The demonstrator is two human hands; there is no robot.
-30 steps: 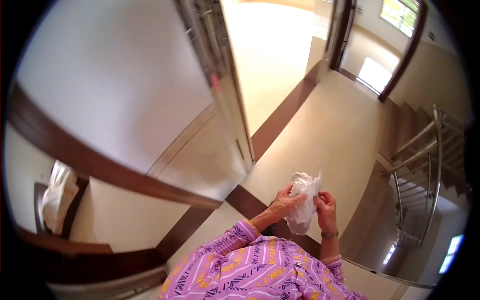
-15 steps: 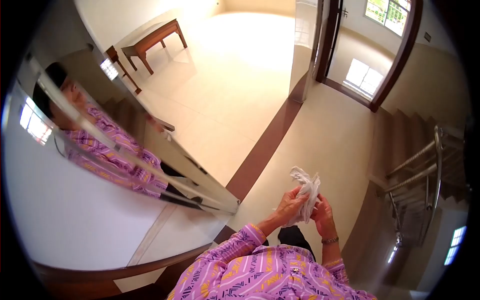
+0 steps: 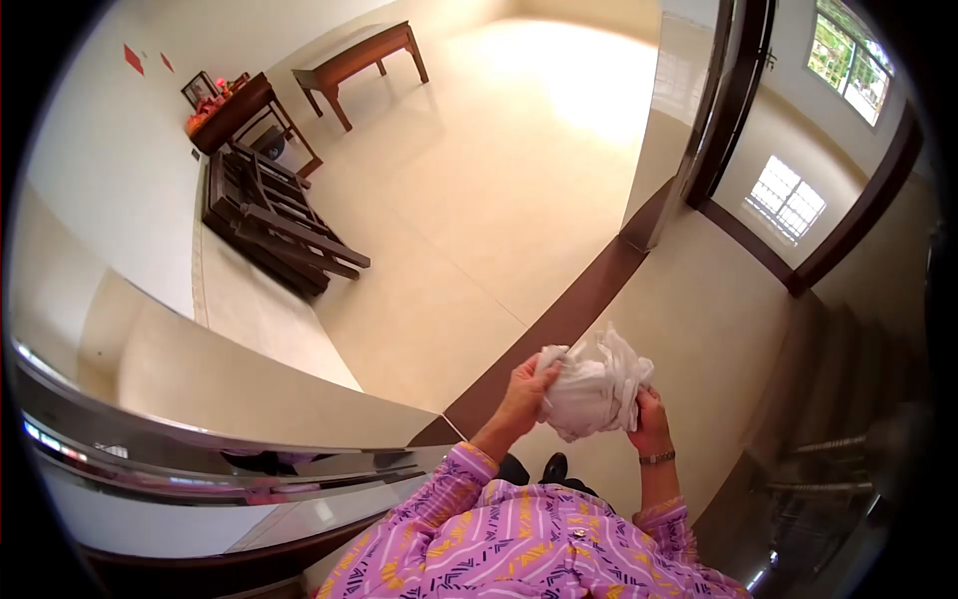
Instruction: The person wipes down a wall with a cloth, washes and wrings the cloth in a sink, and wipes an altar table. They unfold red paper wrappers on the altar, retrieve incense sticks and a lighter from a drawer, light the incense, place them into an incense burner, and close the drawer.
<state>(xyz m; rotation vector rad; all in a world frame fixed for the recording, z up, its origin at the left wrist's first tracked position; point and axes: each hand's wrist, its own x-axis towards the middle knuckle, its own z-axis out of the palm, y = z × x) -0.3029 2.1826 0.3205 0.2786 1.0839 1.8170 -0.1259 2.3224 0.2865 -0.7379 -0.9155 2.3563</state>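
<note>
In front of my body I hold a crumpled white bag (image 3: 591,394), thin and wrinkled like plastic, spread between both hands. My left hand (image 3: 526,392) is closed on its left edge, with the thumb on top. On the other side my right hand (image 3: 651,421) grips the right edge, its fingers partly hidden behind the folds. Loose corners of the bag stick up at the top. Whatever may be inside it cannot be seen.
A dark strip (image 3: 559,319) crosses the pale floor ahead. Folded dark wooden furniture (image 3: 279,225) leans by the left wall, near a wooden table (image 3: 364,65). Right of me are a dark-framed doorway (image 3: 743,240), stairs (image 3: 798,399) and a metal railing (image 3: 828,469). Shiny metal trim (image 3: 299,464) runs close on my left.
My hands have moved apart, and the bunched bag is now spread wider between them. The view has turned left, bringing the folded furniture into sight.
</note>
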